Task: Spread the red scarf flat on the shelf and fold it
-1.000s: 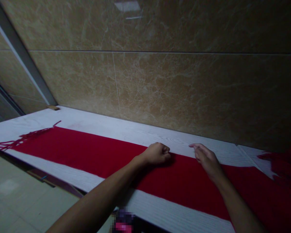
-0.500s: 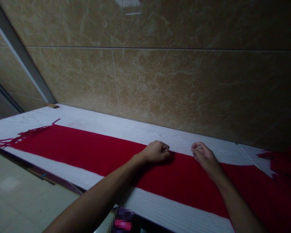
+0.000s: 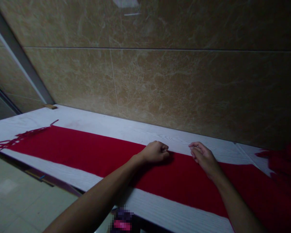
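Observation:
A long red fringed scarf [image 3: 87, 149] lies spread flat along the white wood-grain tabletop [image 3: 92, 118]. Its loose tassels hang towards the table's left end. Above the scarf's far edge, near its middle, my left hand [image 3: 157, 152] is curled into a fist. Whatever its fingers may pinch is hidden. To the right, my right hand [image 3: 205, 158] is held over the same edge, with fingers bent and thumb drawn in to the fingertips. Anything between them is too small to make out. A gap separates the two hands.
A crumpled pile of red fabric [image 3: 285, 161] sits at the table's right end. A tan marbled wall [image 3: 145, 81] runs along the back edge. A small brown block [image 3: 50, 106] lies at the far left corner. Pale floor tiles [image 3: 12, 194] show below.
My right hand has shifted very slightly left, and its fingers have moved a little. The left hand keeps its closed pose. The view has moved slightly.

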Motion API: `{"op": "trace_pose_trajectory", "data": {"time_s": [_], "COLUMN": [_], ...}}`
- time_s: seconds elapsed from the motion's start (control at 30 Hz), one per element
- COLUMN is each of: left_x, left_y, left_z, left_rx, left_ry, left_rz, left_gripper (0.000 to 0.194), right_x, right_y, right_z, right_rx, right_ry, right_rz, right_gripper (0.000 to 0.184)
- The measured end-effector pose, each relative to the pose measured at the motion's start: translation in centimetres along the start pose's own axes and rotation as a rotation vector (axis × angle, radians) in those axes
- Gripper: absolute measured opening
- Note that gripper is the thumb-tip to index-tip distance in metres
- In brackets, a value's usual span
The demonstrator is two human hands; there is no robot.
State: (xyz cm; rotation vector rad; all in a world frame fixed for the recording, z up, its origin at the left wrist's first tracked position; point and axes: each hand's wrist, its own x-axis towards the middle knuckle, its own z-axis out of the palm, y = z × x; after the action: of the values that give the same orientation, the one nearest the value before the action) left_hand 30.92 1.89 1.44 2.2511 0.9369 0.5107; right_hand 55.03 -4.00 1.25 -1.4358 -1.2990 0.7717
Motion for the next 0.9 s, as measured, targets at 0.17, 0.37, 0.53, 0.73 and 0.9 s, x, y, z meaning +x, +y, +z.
{"op": "trace_pose_trajectory", "data": {"time_s": [0.17, 0.37, 0.53, 0.73, 0.9], "left_x": [0.0, -0.1, -0.1, -0.1, 0.0], "left_y": [0.0, 0.1, 0.2, 0.2, 0.0], "left_z": [0.0, 0.0, -0.1, -0.1, 0.0], "left_rx": [-0.001, 0.0, -0.002, -0.003, -0.001], "left_ry": [0.0, -0.001, 0.001, 0.001, -0.003], "left_rz": [-0.003, 0.001, 0.0, 0.003, -0.001], "left_gripper": [0.034, 0.034, 0.035, 0.034, 0.034], "right_x": [0.2, 0.1, 0.0, 0.0, -0.1], "right_y": [0.5, 0.6, 0.2, 0.0, -0.4], "right_z": [0.2, 0.3, 0.2, 0.2, 0.3], "right_rx": [0.008, 0.021, 0.027, 0.028, 0.015], "right_ry": [0.018, 0.019, 0.006, -0.006, -0.012], "right_rz": [0.002, -0.001, 0.005, 0.006, 0.022], "right_gripper": [0.034, 0.036, 0.035, 0.035, 0.035]}}
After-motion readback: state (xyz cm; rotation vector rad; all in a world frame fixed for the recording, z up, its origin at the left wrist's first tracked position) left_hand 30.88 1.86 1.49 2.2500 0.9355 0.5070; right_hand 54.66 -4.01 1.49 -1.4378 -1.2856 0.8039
